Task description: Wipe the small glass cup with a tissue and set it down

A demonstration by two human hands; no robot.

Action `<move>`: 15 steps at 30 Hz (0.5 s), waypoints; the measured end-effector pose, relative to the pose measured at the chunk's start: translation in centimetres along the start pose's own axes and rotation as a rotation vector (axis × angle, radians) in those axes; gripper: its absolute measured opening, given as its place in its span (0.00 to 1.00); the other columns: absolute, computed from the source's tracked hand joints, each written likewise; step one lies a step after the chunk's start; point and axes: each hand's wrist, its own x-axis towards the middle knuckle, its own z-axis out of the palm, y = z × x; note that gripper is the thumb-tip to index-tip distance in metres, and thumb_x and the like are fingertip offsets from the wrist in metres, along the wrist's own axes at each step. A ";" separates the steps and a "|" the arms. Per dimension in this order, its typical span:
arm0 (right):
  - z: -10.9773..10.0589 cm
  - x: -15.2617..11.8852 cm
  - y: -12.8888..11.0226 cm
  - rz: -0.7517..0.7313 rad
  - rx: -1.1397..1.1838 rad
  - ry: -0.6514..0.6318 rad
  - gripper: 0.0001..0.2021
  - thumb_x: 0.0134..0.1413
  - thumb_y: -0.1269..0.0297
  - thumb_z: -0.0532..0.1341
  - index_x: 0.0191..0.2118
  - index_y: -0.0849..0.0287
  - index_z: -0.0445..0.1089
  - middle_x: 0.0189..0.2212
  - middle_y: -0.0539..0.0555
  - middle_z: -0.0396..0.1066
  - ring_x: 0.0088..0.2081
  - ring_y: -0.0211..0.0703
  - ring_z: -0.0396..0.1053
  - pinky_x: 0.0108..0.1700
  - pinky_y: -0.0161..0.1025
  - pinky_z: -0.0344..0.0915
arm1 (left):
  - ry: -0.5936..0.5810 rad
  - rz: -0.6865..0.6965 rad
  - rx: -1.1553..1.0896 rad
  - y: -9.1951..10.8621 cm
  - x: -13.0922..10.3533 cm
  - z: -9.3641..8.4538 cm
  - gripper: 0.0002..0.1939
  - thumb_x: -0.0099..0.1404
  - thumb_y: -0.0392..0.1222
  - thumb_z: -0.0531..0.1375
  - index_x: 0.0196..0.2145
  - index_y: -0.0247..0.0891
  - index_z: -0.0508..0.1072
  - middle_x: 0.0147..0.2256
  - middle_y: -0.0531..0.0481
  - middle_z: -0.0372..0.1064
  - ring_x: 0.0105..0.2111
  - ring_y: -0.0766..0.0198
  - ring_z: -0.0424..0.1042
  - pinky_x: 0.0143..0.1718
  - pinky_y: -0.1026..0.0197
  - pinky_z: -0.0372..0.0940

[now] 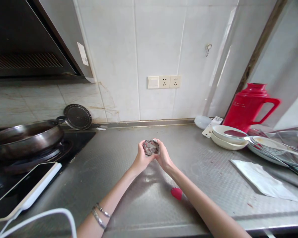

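Both hands' fingers (pixel 141 145) close around what looks like crumpled foil (pixel 151 147).

The scene is seen through a single head-worn view, set above a steel kitchen counter (pixel 213 172) and aimed forward and downward at it. The white tiled wall (pixel 159 49) is faced squarely and fills the upper centre of the frame. The two forearms are seen entering from the lower edge, so the lens is placed close above them. A dark hood (pixel 27 39) is caught at the upper left, a red plastic jug (pixel 248 105) at the right. Strong wide-angle bending is shown toward the edges. No second view is supplied.
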 end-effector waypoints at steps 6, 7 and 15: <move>-0.7 0.8 -1.5 0.055 -0.018 -0.088 0.14 0.43 0.51 0.63 0.33 0.56 0.72 0.28 0.49 0.75 0.33 0.46 0.72 0.35 0.39 0.66 | -0.160 -0.073 -0.152 0.2 0.0 -0.5 0.43 0.58 0.46 0.63 0.65 0.40 0.44 0.61 0.38 0.54 0.61 0.48 0.55 0.62 0.43 0.51; -0.9 1.0 -1.8 0.061 -0.032 -0.105 0.15 0.43 0.51 0.63 0.33 0.56 0.72 0.28 0.49 0.75 0.33 0.46 0.73 0.35 0.39 0.66 | -0.149 -0.071 -0.146 0.3 0.0 -0.6 0.44 0.56 0.45 0.64 0.64 0.39 0.47 0.61 0.38 0.56 0.61 0.48 0.56 0.62 0.43 0.51; -0.9 0.6 -1.5 0.063 -0.068 -0.146 0.17 0.46 0.48 0.62 0.34 0.57 0.73 0.30 0.52 0.77 0.32 0.47 0.74 0.35 0.40 0.68 | 0.005 -0.009 -0.010 0.7 0.3 -0.2 0.41 0.43 0.44 0.72 0.54 0.36 0.63 0.54 0.37 0.60 0.54 0.48 0.64 0.58 0.47 0.57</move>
